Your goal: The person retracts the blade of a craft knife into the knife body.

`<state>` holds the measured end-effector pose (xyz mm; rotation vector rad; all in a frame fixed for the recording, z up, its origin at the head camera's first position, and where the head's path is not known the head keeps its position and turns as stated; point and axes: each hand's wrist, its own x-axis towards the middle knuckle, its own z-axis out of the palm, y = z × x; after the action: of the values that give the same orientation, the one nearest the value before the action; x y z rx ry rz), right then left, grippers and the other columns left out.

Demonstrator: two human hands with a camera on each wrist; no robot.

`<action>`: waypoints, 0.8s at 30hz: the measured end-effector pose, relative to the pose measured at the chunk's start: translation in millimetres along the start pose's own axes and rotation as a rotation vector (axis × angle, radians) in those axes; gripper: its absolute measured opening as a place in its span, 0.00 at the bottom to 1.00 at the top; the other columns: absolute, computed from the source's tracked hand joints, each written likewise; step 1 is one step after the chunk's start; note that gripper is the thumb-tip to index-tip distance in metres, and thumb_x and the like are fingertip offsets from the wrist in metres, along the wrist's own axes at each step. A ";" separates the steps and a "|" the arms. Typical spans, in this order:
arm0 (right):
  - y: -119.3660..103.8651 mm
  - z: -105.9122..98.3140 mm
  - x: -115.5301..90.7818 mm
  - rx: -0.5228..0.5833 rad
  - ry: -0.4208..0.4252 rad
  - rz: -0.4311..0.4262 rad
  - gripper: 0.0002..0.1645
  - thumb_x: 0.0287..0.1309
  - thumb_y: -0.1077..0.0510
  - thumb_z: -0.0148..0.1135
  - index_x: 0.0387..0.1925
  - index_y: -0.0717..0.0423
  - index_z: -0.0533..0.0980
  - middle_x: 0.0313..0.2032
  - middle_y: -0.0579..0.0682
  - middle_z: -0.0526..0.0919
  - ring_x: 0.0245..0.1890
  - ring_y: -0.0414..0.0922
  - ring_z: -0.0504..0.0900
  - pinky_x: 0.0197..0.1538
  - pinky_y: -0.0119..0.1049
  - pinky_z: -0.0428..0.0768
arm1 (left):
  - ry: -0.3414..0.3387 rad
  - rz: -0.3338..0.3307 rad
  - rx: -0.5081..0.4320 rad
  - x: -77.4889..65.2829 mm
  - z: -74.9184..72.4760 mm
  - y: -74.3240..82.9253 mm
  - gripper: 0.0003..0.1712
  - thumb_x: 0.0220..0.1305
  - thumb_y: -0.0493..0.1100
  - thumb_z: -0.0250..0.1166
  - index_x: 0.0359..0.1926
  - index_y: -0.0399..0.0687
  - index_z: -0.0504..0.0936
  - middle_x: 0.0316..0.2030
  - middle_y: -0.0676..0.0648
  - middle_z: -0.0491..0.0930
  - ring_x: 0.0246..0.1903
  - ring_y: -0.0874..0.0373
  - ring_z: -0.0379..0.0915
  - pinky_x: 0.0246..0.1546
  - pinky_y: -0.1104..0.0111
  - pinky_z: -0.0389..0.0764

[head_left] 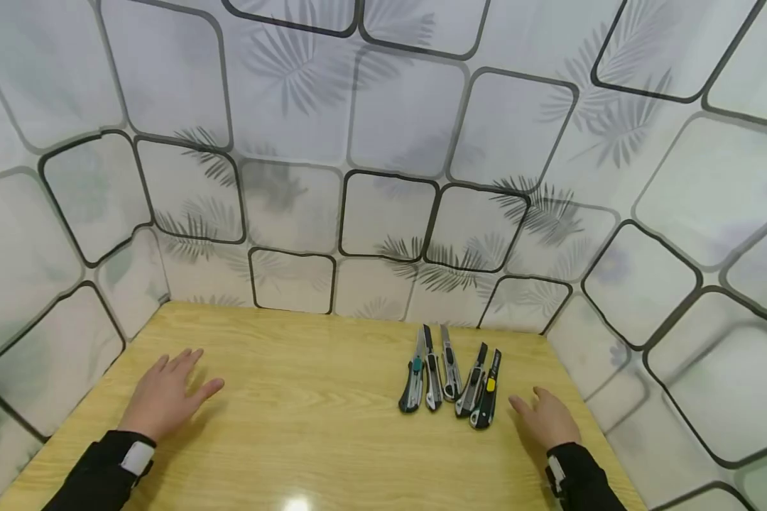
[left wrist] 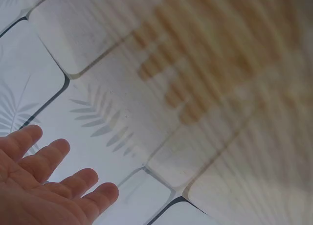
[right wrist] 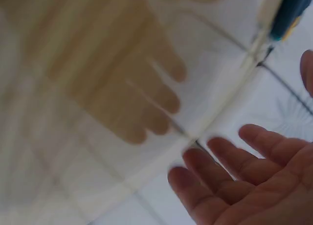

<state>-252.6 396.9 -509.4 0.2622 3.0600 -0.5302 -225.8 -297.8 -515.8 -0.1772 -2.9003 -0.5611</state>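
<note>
Several utility knives lie side by side on the table right of its middle, blades pointing away from me. Leftmost is a knife with a teal slider [head_left: 417, 365]; rightmost is a black knife with a yellow slider [head_left: 486, 397]. Between them are silver-and-black knives [head_left: 451, 372]. My left hand [head_left: 166, 394] hovers low over the table's left side, fingers spread, holding nothing. To the right of the knives, my right hand [head_left: 546, 419] is over the table with loosely extended fingers and nothing in it. The right wrist view catches a dark knife handle [right wrist: 289, 14] at the upper right.
The light wood table [head_left: 281, 397] reflects both hands in the wrist views. Sheeting with dark outlined squares and leaf prints [head_left: 294, 206] rises along the table's back and both sides. A strap [head_left: 137, 458] circles the left wrist.
</note>
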 end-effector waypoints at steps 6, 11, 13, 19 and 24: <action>-41.7 0.9 5.2 0.101 -0.009 0.024 0.46 0.75 0.36 0.59 0.62 0.81 0.72 0.50 0.78 0.84 0.43 0.66 0.86 0.47 0.57 0.85 | 0.008 -0.009 -0.009 0.0 -5.0 5.3 0.51 0.75 0.70 0.60 0.74 0.26 0.69 0.71 0.18 0.66 0.70 0.15 0.58 0.72 0.30 0.59; -60.8 8.4 6.7 0.078 -0.037 0.016 0.45 0.72 0.42 0.65 0.62 0.83 0.69 0.43 0.75 0.86 0.34 0.57 0.85 0.39 0.49 0.83 | 0.001 -0.007 -0.041 -6.9 -3.6 21.8 0.47 0.76 0.67 0.61 0.71 0.27 0.73 0.71 0.19 0.68 0.70 0.15 0.58 0.70 0.28 0.62; -64.4 9.0 8.0 0.059 -0.037 0.003 0.44 0.71 0.45 0.66 0.62 0.84 0.69 0.40 0.73 0.87 0.32 0.55 0.85 0.38 0.49 0.84 | 0.010 0.009 -0.060 -9.4 -3.9 32.5 0.44 0.76 0.66 0.62 0.70 0.28 0.75 0.70 0.20 0.70 0.71 0.16 0.59 0.70 0.28 0.63; -70.2 7.0 10.6 0.060 -0.065 0.015 0.35 0.67 0.51 0.64 0.56 0.82 0.71 0.32 0.65 0.83 0.28 0.52 0.81 0.32 0.44 0.80 | 0.066 0.060 -0.142 -17.9 -8.8 70.2 0.38 0.75 0.61 0.66 0.67 0.32 0.79 0.69 0.25 0.74 0.69 0.20 0.65 0.68 0.29 0.68; -70.5 8.7 5.4 0.060 -0.076 0.001 0.21 0.63 0.53 0.66 0.35 0.72 0.77 0.22 0.55 0.78 0.19 0.48 0.77 0.24 0.37 0.71 | 0.071 0.094 -0.184 -23.9 -7.4 94.1 0.36 0.75 0.60 0.67 0.67 0.35 0.80 0.70 0.29 0.76 0.70 0.25 0.68 0.68 0.30 0.70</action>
<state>-270.0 329.4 -494.5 0.2395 2.9736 -0.6180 -187.1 -215.8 -480.2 -0.3101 -2.7538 -0.7996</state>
